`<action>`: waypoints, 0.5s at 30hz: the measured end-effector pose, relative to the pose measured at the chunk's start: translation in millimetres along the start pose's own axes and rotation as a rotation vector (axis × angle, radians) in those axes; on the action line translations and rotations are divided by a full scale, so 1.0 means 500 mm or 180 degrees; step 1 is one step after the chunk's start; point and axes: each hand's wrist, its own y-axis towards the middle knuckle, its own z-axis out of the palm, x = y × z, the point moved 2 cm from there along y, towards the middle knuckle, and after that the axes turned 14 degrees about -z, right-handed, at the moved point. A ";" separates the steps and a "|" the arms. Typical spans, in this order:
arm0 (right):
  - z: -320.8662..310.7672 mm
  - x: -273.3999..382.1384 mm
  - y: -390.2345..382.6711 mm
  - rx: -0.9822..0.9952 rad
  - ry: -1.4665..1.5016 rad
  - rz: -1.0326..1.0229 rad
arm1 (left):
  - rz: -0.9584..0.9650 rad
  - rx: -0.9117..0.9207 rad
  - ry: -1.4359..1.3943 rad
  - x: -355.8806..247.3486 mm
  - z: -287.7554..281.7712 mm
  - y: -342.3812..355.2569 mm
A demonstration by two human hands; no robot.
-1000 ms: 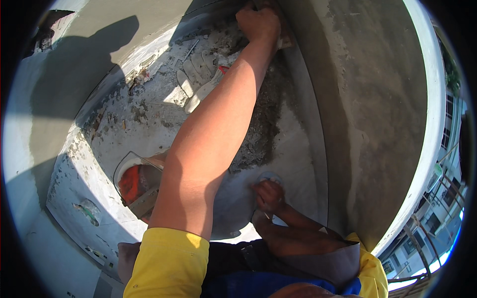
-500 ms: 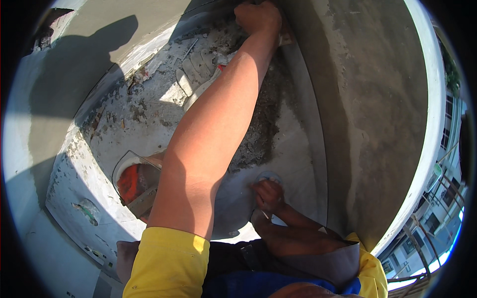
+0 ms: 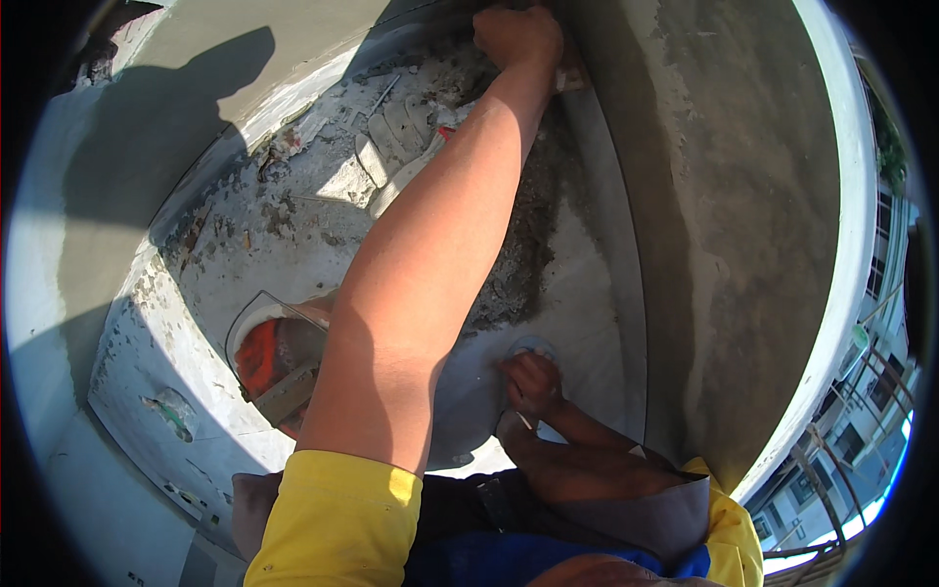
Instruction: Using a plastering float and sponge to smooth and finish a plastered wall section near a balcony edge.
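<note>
My left arm stretches from a yellow sleeve to the far end of a narrow trough-like space. There my left hand (image 3: pixel 520 39) is closed in a fist beside the right-hand wall. A flat brown board-like piece (image 3: pixel 572 76) shows just under it, against the foot of the wall; most of it is hidden. Low in the view, in shadow, my right hand (image 3: pixel 533 382) has its fingers curled. Beyond those fingers is a round pale object (image 3: pixel 531 347), partly covered. A thin pale stick (image 3: pixel 526 421) shows near the wrist, and what the fingers hold cannot be made out.
Left of my forearm stands a bucket (image 3: pixel 235 338) with a wire handle, orange inside, a flat tool across it. A pale work glove (image 3: pixel 396 132) lies on the rubble-strewn floor (image 3: pixel 293 225). Damp plaster covers the curved wall (image 3: pixel 763 225) at right; buildings and poles appear beyond it.
The view has shifted a little, and my left forearm and fist sit slightly farther right. My right hand stays in almost the same place.
</note>
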 end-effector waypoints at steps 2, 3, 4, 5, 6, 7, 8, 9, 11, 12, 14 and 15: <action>0.000 0.000 -0.002 -0.0026 -0.0021 -0.0020 | 0.0288 0.0146 0.0388 -0.006 0.000 0.001; 0.000 0.000 -0.002 -0.0050 -0.0044 -0.0032 | 0.0288 0.0149 0.0384 -0.010 -0.003 -0.003; -0.001 -0.001 -0.001 -0.0048 -0.0050 -0.0032 | 0.0278 0.0333 0.0298 -0.011 -0.005 -0.007; 0.000 0.000 0.000 -0.0037 -0.0043 -0.0026 | 0.0267 0.0504 0.0210 -0.013 -0.010 -0.009; 0.000 0.002 0.001 -0.0025 -0.0038 -0.0020 | 0.0265 0.0496 0.0205 -0.011 -0.009 -0.005; 0.000 0.003 0.003 -0.0018 -0.0036 -0.0025 | 0.0316 0.0390 0.0208 -0.011 -0.008 -0.002; -0.001 0.003 0.006 -0.0034 -0.0058 -0.0047 | 0.0365 0.0291 0.0213 -0.013 -0.009 -0.003; -0.003 0.003 0.007 -0.0050 -0.0080 -0.0069 | 0.0361 0.0292 0.0211 -0.013 -0.009 -0.005; -0.004 0.003 0.007 -0.0013 -0.0071 -0.0051 | 0.0223 0.0438 0.0172 -0.010 -0.010 -0.008; -0.004 0.003 0.007 0.0019 -0.0060 -0.0035 | 0.0223 0.0431 0.0168 -0.005 -0.007 -0.001; -0.007 0.006 0.010 0.0029 -0.0054 -0.0025 | 0.0500 0.0230 0.0311 -0.001 -0.005 0.000; -0.008 0.007 0.010 0.0036 -0.0051 -0.0009 | 0.0491 0.0238 0.0314 0.000 -0.006 -0.003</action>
